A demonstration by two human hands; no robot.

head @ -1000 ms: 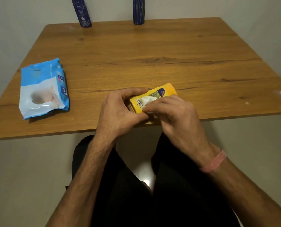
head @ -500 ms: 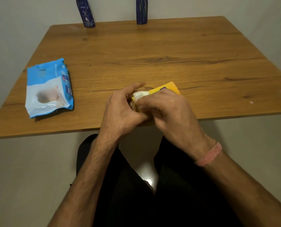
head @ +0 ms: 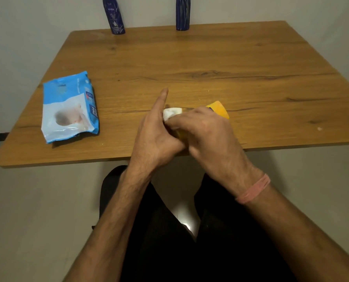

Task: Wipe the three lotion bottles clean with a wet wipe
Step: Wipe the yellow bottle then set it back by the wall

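Note:
A yellow lotion bottle (head: 219, 109) lies on its side near the front edge of the wooden table (head: 189, 64), mostly covered by my hands. My left hand (head: 157, 133) holds its near end, with the index finger pointing straight out. My right hand (head: 206, 131) pinches a white wet wipe (head: 172, 113) against the bottle's left part. Two dark blue lotion bottles stand upright at the table's far edge, one on the left (head: 113, 16) and one on the right (head: 183, 13).
A blue and white pack of wet wipes (head: 69, 107) lies flat on the table's left side. A wall borders the table at the back and left. My dark-clothed legs are below the front edge.
My right hand slid the wipe leftward along the yellow bottle toward its near end. My left index finger lifted and now points straight out. The view tilted slightly.

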